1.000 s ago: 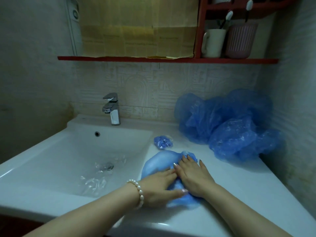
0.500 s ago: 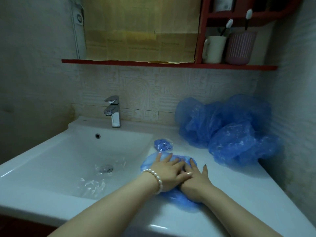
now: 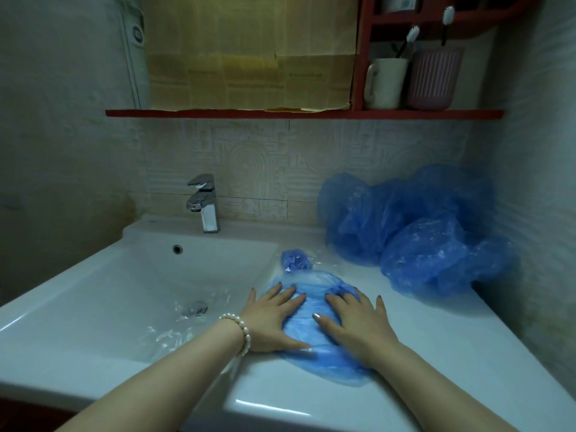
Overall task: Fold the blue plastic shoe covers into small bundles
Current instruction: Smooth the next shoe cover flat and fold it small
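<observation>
A blue plastic shoe cover (image 3: 311,325) lies flattened on the white counter just right of the basin. My left hand (image 3: 271,319) presses its left part with fingers spread and straight. My right hand (image 3: 355,322) lies flat on its right part, fingers straight as well. Just beyond the cover sits a small folded blue bundle (image 3: 296,260). A loose heap of puffed-up blue shoe covers (image 3: 414,235) fills the back right corner against the wall.
The white sink basin (image 3: 131,275) lies to the left, with clear plastic film (image 3: 174,332) near its drain and a chrome tap (image 3: 204,202) behind. A red shelf (image 3: 280,113) above carries a white mug (image 3: 386,82) and a pink cup (image 3: 433,77) with toothbrushes.
My hands, overlapping on the cover before, have slid apart and now lie side by side, spreading the cover flatter and wider. The view has tilted down slightly.
</observation>
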The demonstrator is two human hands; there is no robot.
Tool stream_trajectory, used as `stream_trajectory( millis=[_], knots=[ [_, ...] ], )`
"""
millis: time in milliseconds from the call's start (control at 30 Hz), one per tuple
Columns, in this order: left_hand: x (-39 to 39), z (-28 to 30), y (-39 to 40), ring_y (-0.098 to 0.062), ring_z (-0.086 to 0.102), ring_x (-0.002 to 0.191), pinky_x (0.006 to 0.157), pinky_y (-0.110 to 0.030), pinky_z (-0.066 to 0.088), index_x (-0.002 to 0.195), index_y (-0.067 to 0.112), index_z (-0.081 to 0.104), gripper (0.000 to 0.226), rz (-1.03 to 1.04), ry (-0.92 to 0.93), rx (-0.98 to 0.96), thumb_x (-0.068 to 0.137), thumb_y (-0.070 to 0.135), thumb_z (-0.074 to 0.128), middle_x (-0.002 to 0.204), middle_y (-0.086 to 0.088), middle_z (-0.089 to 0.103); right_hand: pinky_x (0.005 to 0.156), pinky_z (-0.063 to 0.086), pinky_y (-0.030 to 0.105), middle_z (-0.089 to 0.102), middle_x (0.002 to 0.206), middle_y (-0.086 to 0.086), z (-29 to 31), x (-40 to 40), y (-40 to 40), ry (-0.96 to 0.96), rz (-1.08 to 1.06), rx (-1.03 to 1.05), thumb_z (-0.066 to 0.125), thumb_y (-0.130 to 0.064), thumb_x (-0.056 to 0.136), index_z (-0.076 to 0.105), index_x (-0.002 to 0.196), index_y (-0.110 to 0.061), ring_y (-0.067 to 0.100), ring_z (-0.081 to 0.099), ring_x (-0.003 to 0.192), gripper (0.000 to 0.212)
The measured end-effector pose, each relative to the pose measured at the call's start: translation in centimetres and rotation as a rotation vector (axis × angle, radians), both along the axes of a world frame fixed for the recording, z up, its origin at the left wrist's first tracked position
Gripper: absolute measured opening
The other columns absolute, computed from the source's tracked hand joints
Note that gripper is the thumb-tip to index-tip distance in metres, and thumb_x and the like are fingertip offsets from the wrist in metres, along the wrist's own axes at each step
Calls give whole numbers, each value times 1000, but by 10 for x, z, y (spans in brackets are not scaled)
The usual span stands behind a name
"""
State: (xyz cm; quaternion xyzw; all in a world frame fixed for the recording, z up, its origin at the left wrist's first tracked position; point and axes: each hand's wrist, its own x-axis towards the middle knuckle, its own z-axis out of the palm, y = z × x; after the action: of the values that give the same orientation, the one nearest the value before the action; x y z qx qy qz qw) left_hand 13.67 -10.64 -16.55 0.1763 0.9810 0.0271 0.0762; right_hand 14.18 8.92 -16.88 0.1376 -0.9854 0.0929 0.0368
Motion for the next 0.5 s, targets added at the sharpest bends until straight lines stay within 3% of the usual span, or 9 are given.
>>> stream_trajectory(
  millis=[67, 167, 267, 333, 367, 433, 500],
  knots=[
    [1, -2, -1, -13, -12, 144, 112, -59, -7, 149, 35, -2, 120, -30, 0, 1, 47, 90, 29, 157, 12, -10, 112, 17, 40, 39, 144, -7, -1, 0, 2, 104, -17, -74, 41, -57, 90, 41, 135, -30, 17, 32, 133, 52],
    [6, -1, -3, -12, -13, 144, 111, -59, -11, 149, 35, -2, 122, -53, 10, 14, 42, 90, 22, 157, 12, -10, 95, 34, 29, 52, 118, -5, -2, -2, 8, 256, 35, -293, 65, -39, 81, 60, 114, -24, 19, 50, 113, 36],
    [14, 2, -4, -12, -5, 144, 113, -52, -10, 148, 36, 11, 117, -91, 89, 28, 45, 91, 20, 157, 11, 0, 93, 36, 34, 50, 117, 2, -7, -1, 8, 322, 47, -302, 70, -27, 74, 63, 109, -19, 25, 53, 107, 37],
    [16, 5, -4, -13, 12, 140, 111, -39, -1, 141, 37, 35, 109, -74, 290, 165, 50, 94, 17, 152, 10, 22, 98, 34, 44, 51, 126, 8, -10, 0, 4, 375, 25, -235, 59, -32, 72, 59, 117, -19, 31, 52, 113, 47],
    [16, 8, -1, -14, 24, 136, 106, -33, 6, 132, 35, 48, 100, -62, 441, 279, 58, 92, 15, 145, 9, 35, 103, 27, 49, 47, 134, 9, -10, 1, 2, 361, 29, -195, 46, -39, 73, 54, 125, -19, 34, 47, 122, 56],
    [13, 17, 6, -21, 41, 128, 99, -29, 13, 119, 27, 62, 76, -57, 677, 405, 80, 75, 18, 134, 2, 51, 111, -1, 47, 20, 155, 3, -8, -1, 0, 245, 38, -67, 13, -52, 70, 26, 146, -23, 27, 14, 144, 82],
    [9, 27, 16, -23, 27, 139, 108, -30, 8, 133, 23, 50, 70, -108, 626, 268, 87, 61, 14, 148, 0, 37, 114, -12, 45, -3, 159, -6, -6, -3, 2, 66, 48, 23, 2, -55, 77, 1, 151, -23, 14, -8, 145, 80]
  ],
)
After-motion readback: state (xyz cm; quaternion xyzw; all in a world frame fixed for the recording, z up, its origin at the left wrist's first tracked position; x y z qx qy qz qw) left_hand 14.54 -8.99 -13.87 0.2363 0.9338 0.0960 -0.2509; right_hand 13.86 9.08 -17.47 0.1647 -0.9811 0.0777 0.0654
